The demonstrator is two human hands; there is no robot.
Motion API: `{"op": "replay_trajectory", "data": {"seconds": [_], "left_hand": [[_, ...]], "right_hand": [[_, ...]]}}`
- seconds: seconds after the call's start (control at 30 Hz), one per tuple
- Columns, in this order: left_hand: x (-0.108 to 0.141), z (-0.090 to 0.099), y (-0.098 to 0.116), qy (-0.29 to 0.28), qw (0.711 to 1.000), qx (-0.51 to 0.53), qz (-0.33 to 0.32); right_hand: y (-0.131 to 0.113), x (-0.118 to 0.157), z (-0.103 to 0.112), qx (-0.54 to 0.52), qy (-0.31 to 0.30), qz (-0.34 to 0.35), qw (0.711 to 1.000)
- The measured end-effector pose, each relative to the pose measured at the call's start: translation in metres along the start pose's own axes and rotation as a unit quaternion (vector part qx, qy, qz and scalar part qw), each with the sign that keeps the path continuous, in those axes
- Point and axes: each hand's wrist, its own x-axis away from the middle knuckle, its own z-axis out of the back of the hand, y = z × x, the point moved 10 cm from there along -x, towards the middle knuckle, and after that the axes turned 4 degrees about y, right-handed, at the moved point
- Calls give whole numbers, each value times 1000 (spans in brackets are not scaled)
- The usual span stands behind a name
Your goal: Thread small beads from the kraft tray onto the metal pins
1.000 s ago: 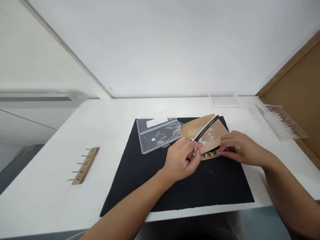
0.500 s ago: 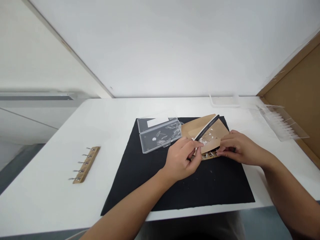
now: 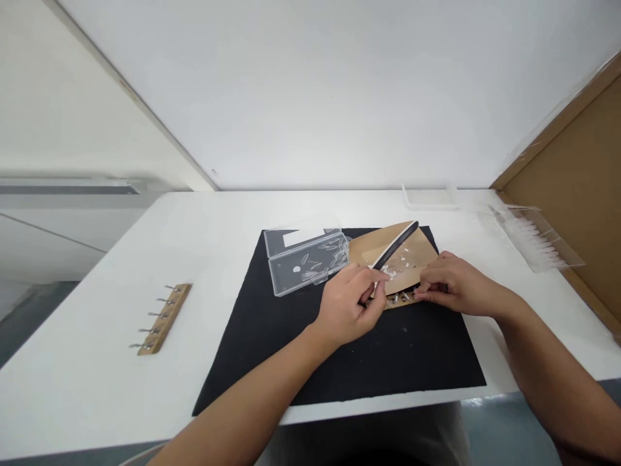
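Note:
My left hand (image 3: 352,301) is closed in a pinch at the left end of a wooden strip with metal clips (image 3: 400,298). What sits between its fingertips is hidden. At the strip's right end my right hand (image 3: 449,285) is also pinched closed, its fingertips covering whatever they hold. Behind the strip lies a sheet of brown paper (image 3: 371,244) strewn with small white and clear bits (image 3: 400,265). A black nail file with a white edge (image 3: 398,244) rests slantwise over the paper, its near end by my left fingers.
A black mat (image 3: 272,349) lies under the work. On it stands an open clear box (image 3: 284,285) with clear nail tips (image 3: 334,252). Another wooden clip strip (image 3: 165,320) is at left. Clear trays (image 3: 429,207) and a plastic pack (image 3: 538,239) lie at back right.
The whole view has shifted slightly, so most things appear a little further left. Both hands keep their pinched poses at the strip's ends.

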Motion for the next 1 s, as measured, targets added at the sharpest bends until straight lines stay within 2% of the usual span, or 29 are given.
{"op": "replay_trajectory", "data": {"seconds": [0.13,0.37,0.5,0.73,1.0], "left_hand": [[1,-1,-6,-2,1000,-15,10],[-2,7,-15,10,999,-47,-2],[-1,7,-18,10,998,-58,-8],[-2,6,-18,10,999,-51,-3],[-1,6,-19,9,998,-54,2]], "right_hand": [[-1,-1,-1,-28,8,16,999],[13,5,12,-19,40,-30,999],[13,9,14,-2,22,-46,999],[13,6,1,-2,-14,-56,998],[11,6,2,5,-1,-35,999]]}}
